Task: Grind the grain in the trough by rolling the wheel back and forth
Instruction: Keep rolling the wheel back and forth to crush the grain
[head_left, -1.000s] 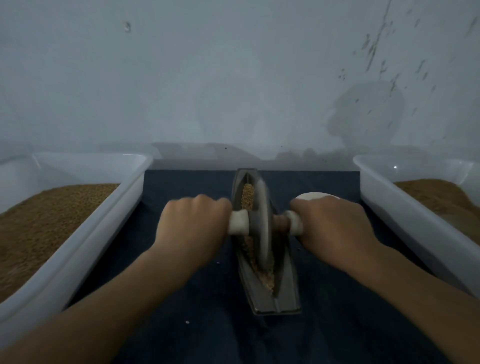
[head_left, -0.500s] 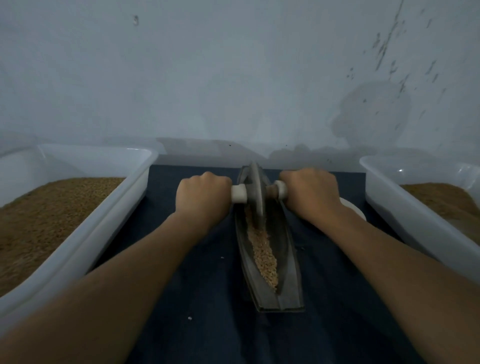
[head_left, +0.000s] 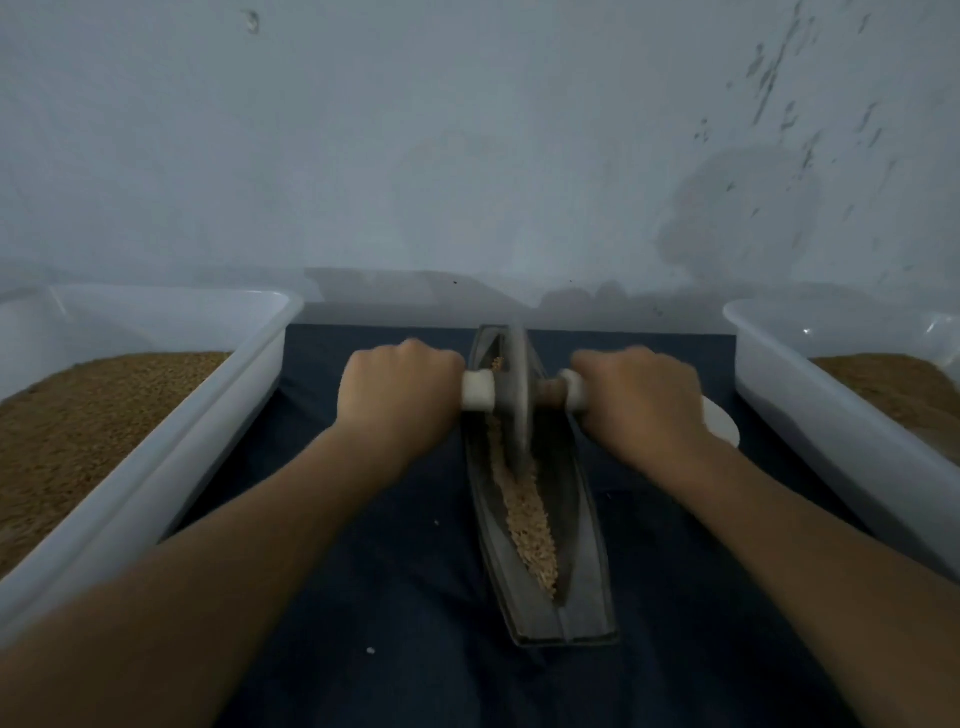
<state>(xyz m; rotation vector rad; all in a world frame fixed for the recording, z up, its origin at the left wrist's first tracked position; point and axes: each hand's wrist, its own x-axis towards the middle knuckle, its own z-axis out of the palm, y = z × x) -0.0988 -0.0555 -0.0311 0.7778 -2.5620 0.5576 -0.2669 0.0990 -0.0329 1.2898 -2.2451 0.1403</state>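
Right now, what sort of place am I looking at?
Likely a simple grain-grinding workspace: a metal trough with a wheel in it, plus a left tub and right tub holding grain.

Both hands (head_left: 400, 397) (head_left: 639, 402) grip the wheel (head_left: 514, 395) over the grain-filled trough (head_left: 582, 561).

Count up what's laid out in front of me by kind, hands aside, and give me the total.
White plastic tubs of brown grain: 2
Dark metal boat-shaped trough: 1
Grey metal wheel on a white-ended axle: 1
White round dish, partly behind the right hand: 1
Dark blue cloth: 1
Total: 6
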